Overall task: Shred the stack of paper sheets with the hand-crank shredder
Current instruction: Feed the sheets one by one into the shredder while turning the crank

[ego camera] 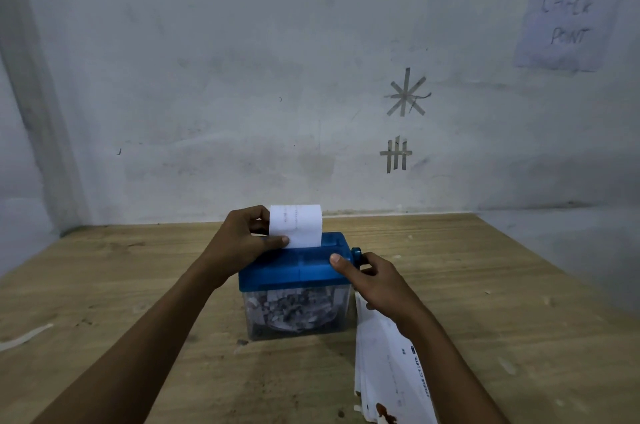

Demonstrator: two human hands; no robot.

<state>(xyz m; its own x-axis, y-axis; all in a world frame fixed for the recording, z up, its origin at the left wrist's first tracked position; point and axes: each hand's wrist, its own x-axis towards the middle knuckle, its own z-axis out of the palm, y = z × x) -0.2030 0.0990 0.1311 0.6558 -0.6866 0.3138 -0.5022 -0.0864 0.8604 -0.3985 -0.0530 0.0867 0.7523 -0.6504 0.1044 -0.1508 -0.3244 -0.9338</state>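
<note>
Left hand (242,240) pinches a sheet (298,224) standing in the blue shredder (294,299), while right hand (375,281) grips its crank (357,255) (thumb on the lid (294,266)).

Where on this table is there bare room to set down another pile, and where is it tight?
Bare table lies right of the stack to the edge, and left of the shredder beyond the left hand holding the sheet, save one white scrap. Crowded: the shredder's right side, where the right hand grips the crank over the stack.
</note>
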